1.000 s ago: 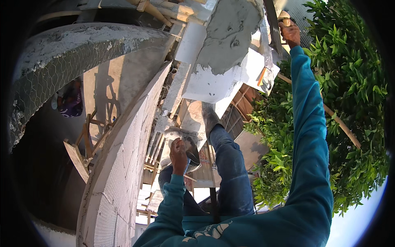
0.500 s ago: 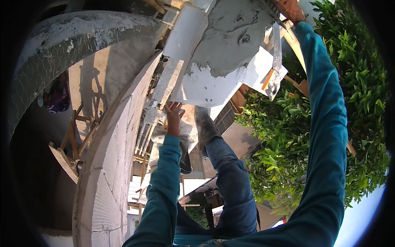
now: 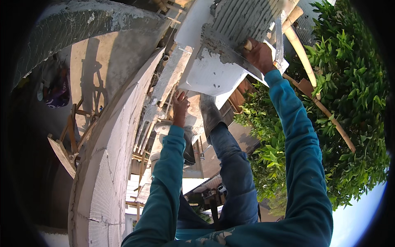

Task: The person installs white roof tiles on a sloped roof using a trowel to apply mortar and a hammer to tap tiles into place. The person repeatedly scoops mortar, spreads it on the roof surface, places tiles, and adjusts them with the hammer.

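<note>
The right hand (image 3: 261,57) grips the trowel (image 3: 247,45) by its handle, upper centre, against ridged mortar (image 3: 242,20); the left hand (image 3: 180,109), mid-frame, has bent fingers, grip unclear. A wide stroke might knock the adjacent saw (image 3: 279,45) off the white panel (image 3: 214,78).

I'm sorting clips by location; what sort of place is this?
Probably a building site, at least partly outdoors: there's ridged grey mortar, bamboo poles and a bare block wall.
</note>
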Demonstrator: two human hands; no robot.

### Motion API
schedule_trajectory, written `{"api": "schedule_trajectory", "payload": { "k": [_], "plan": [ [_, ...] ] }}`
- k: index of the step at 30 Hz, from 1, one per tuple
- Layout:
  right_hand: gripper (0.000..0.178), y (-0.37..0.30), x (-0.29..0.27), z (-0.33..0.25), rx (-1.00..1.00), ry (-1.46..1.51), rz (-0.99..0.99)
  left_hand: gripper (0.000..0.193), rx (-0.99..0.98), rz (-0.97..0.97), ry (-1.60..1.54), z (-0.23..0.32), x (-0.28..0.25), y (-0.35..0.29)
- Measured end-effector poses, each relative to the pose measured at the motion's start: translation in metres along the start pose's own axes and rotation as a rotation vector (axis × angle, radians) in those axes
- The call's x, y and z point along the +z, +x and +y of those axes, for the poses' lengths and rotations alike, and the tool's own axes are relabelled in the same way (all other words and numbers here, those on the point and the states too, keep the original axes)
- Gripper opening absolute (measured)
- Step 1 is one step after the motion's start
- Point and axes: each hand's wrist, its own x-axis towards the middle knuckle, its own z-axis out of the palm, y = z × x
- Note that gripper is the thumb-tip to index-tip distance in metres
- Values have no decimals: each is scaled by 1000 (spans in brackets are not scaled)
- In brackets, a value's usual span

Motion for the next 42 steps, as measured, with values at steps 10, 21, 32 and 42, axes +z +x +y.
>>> {"api": "schedule_trajectory", "payload": {
  "k": [10, 21, 32, 42],
  "plan": [
    [41, -74, 53, -16, -36, 51, -159, 63, -53, 50, 240, -8, -60, -53],
    [27, -66, 26, 16, 103, 301, -78, 60, 9, 60, 390, -26, -186, -148],
    [26, -16, 1, -8, 229, 43, 567, 55, -103, 215, 363, -20, -204, -185],
    [13, -130, 99, -73, 1179, 1894, 744, 51, -135, 190, 400, -34, -185, -208]
  ]
}}
